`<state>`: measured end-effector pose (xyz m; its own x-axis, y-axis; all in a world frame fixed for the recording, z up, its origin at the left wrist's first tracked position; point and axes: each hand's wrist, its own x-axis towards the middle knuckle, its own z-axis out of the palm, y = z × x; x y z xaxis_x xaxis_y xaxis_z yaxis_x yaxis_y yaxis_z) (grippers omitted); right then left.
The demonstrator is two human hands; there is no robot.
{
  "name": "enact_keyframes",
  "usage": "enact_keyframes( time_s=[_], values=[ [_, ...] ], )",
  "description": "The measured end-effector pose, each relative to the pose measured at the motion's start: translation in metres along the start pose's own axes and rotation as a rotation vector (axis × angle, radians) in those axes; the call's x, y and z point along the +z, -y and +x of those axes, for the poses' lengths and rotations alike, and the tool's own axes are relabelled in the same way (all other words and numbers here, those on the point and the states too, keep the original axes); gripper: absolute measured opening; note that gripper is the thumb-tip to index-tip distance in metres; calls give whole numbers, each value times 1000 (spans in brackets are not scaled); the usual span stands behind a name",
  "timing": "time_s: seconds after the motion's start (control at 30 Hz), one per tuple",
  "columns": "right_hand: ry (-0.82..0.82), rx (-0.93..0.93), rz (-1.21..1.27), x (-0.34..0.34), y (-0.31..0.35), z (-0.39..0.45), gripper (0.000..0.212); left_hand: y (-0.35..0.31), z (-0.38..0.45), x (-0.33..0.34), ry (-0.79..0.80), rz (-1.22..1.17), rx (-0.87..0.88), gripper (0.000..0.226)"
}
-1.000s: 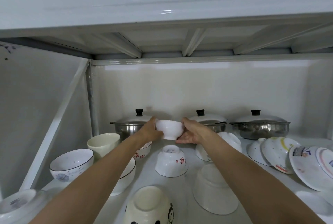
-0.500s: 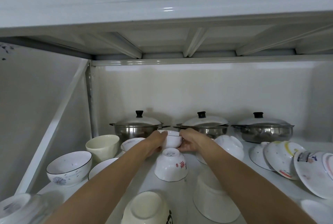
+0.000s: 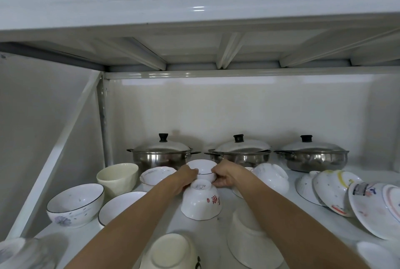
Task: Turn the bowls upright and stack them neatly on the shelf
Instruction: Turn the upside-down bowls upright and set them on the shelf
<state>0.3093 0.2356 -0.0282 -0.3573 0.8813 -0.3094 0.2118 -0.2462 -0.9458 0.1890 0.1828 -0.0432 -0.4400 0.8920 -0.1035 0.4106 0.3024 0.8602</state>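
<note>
Mid-shelf [image 3: 229, 208], before the pots: left hand [image 3: 184, 179] and right hand [image 3: 225, 174] gripping a small white bowl [image 3: 202, 168], upright.

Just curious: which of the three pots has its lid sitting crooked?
The middle pot; its lid is tilted, leaving a gap on the right, unlike the flush lids either side.

Dim shelf, overhead glare, blurred warped edges
</note>
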Motion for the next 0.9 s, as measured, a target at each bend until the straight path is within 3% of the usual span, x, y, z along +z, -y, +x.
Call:
enact_keyframes(
  time_s=[0.1,0.2,0.3,0.4,0.63,0.9],
  values=[
    [-12,0,-33,2,2,-1,36,-1,-2,-2,6,17,-8,51],
    [-37,4,-229,-1,4,-5,42,-3,-8,-4,26,48,-15,50],
    [-69,47,-500,-9,6,-5,65,-3,-14,-8,74,146,-23,50],
    [22,163,-660,-13,8,-11,86,0,-19,-11,120,368,-17,54],
    [128,186,-731,-8,0,-19,79,7,-38,-16,153,510,-104,66],
    [179,101,-576,-5,-6,-31,60,9,-51,-24,120,341,-84,44]
  ],
)
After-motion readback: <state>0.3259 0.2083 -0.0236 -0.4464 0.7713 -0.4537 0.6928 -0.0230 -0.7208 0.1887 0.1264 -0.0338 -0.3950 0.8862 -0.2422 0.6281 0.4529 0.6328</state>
